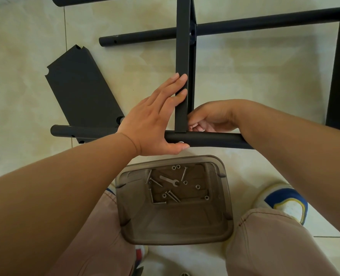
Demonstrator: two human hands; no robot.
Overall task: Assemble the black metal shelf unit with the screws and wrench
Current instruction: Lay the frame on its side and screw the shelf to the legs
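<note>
Bracing shelf with flat left hand, thumb by screw in tube. Right hand curled behind shelf, grip unclear. Wrench lying in bin.

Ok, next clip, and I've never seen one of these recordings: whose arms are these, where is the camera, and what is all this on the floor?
There is no robot here: a person wears one camera on the head, looking down at their own hands and knees. The left hand lies flat, fingers straight, against an upright black shelf panel, its thumb by a screw head in the black tube below. The right hand is curled behind that joint; what it holds is hidden. On the tiled floor lie another tube and a loose flat panel. Between the knees stands a clear brown tub holding spare screws, nuts and a small wrench.
</note>
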